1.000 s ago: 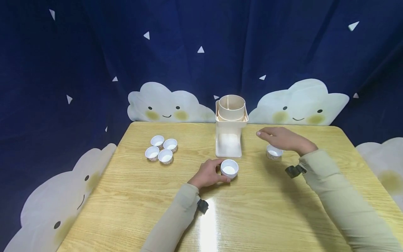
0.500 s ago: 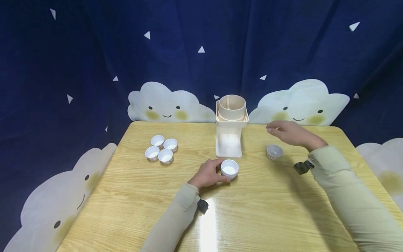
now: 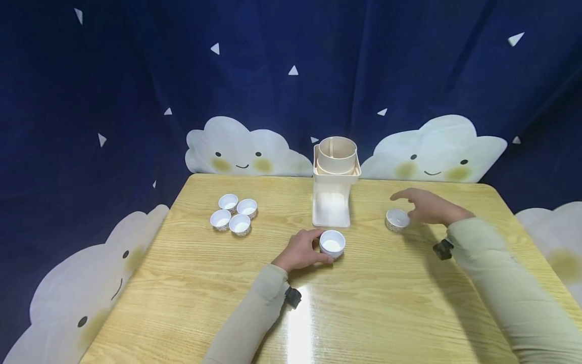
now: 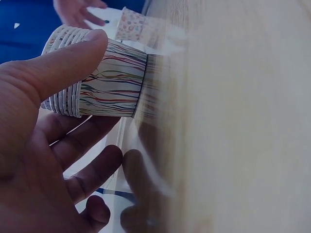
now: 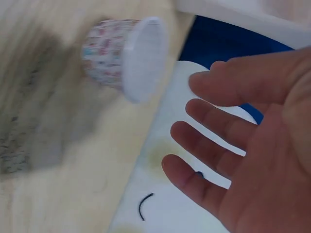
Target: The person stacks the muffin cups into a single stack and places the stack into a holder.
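My left hand (image 3: 302, 250) holds a stack of nested paper baking cups (image 3: 332, 244) upright on the table, thumb on one side and fingers on the other. In the left wrist view the stack (image 4: 114, 80) shows several white rims and coloured wavy lines on its outer wall. At the right, my right hand (image 3: 427, 206) hovers beside a single paper baking cup (image 3: 397, 220), fingers spread and apart from each other. The right wrist view shows this speckled cup (image 5: 109, 53) a little away from the fingertips (image 5: 177, 167), with nothing in the hand.
Several white paper cups (image 3: 239, 225) stand in a cluster at the left of the wooden table (image 3: 191, 303). A cream-coloured holder (image 3: 331, 210) with a round open top (image 3: 337, 162) stands at the back middle, before a dark blue curtain (image 3: 254, 45).
My right hand has moved right, away from above the single cup, then lowered beside it with fingers spreading. My left hand and the stack stay in place.
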`<control>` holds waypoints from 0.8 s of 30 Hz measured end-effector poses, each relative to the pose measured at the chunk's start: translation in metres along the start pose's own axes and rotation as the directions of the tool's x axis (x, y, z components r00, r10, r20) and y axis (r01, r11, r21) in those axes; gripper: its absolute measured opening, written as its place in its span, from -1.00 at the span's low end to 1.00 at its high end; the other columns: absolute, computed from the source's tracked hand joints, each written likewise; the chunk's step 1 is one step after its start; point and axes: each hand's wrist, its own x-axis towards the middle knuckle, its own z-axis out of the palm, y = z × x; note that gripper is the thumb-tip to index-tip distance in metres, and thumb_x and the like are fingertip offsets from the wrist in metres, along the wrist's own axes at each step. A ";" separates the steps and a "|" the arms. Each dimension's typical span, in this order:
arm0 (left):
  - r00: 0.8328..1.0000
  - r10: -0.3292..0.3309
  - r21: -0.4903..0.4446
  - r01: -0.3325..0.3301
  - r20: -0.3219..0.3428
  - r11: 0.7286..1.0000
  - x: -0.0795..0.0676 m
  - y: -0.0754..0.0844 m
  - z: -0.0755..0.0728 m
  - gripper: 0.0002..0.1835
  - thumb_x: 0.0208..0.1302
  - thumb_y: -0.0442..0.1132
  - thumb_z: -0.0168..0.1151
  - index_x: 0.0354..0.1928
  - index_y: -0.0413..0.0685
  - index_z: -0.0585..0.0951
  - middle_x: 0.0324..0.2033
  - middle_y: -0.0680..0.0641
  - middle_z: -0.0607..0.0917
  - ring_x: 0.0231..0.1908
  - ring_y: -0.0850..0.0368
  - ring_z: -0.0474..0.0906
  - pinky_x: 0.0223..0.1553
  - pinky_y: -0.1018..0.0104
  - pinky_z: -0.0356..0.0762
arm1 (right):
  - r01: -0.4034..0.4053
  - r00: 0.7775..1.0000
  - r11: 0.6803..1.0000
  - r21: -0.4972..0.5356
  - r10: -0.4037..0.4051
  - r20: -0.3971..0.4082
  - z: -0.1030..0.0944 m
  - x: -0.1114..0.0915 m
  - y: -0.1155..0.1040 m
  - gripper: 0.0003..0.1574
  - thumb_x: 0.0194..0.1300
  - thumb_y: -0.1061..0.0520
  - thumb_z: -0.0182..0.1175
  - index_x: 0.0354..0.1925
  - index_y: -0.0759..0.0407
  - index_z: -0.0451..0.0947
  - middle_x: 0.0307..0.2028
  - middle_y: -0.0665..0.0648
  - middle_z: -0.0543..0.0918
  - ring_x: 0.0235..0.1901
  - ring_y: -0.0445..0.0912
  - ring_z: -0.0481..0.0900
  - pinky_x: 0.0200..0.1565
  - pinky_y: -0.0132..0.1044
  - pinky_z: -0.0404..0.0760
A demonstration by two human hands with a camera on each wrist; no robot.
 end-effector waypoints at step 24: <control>1.000 -0.007 -0.004 0.007 -0.003 1.000 -0.001 0.001 0.000 -0.40 -0.10 -0.01 0.61 0.08 0.22 0.64 -0.26 0.13 0.72 -0.35 0.27 0.43 -0.23 0.40 0.35 | -0.151 0.987 0.979 -0.137 0.156 0.027 0.031 0.006 0.009 -0.05 0.42 -0.38 -0.02 0.30 0.40 0.36 0.16 0.50 0.56 0.16 0.39 0.51 0.15 0.28 0.46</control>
